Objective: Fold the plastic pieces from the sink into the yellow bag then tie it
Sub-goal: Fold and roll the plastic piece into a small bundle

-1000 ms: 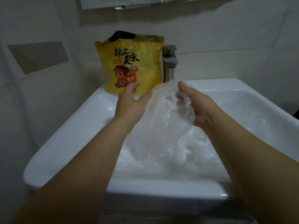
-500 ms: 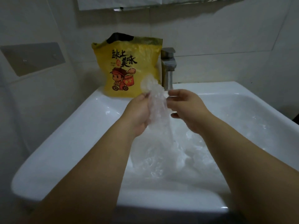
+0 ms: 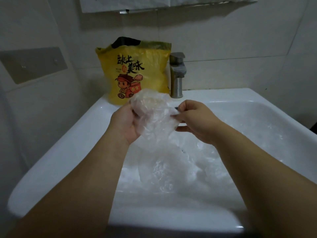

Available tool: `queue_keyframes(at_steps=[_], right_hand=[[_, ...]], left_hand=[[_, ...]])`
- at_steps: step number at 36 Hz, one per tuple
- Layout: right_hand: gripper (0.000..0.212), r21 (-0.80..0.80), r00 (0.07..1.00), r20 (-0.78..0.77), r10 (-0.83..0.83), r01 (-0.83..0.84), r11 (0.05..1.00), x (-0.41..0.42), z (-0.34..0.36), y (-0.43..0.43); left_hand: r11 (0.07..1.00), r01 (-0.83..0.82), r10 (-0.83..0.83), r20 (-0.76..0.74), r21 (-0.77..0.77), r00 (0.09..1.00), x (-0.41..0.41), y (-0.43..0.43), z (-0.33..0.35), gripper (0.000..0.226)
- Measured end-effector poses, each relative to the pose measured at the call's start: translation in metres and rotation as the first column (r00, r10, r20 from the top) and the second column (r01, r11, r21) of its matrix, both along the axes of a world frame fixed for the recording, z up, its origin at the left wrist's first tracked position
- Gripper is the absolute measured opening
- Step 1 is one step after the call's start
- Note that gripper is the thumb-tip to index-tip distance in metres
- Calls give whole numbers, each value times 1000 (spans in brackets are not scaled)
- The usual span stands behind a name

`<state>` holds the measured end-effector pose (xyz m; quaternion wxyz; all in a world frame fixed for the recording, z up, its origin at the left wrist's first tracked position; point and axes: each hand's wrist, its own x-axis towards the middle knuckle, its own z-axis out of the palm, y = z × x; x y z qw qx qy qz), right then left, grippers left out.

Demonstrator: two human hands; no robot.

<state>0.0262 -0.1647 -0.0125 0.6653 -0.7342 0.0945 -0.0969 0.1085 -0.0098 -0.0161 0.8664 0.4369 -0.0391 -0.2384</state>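
The bag (image 3: 137, 66) stands on the sink's (image 3: 51, 160) back rim, left of the tap (image 3: 176, 83). In the basin lie plastic pieces (image 3: 171, 172)

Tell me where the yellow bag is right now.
Head view: the yellow bag stands upright on the back-left corner of the sink, immediately left of the faucet.

Print readable on one thing only: yellow bag (image 3: 155, 66), far side, left of centre. Big black brush characters on its front, two rows. Upper row reads 故土 as far as legible; lower row 美味, clear. Small orange round seal (image 3: 124, 70) sits left of lower row, one character inside, too small to read. Tiny grey lines left of seal, unreadable. Below, cartoon figure (image 3: 124, 83) carries red box (image 3: 135, 88) marked with two yellow stars.
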Motion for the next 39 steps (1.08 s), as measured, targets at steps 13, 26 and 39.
queue_keyframes(at_steps=[13, 26, 39], right_hand=[[100, -257, 832, -487, 265, -427, 867, -13, 9, 5], [86, -495, 991, -31, -128, 96, 864, -12, -4, -3], [79, -526, 971, 200, -128, 217, 822, -14, -7, -3]], left_hand=[[999, 9, -20, 226, 47, 974, -7, -2, 7, 7], [964, -142, 74, 285, 223, 956, -1, 2, 1, 26], [731, -368, -19, 556, 574, 831, -8, 1, -7, 37]])
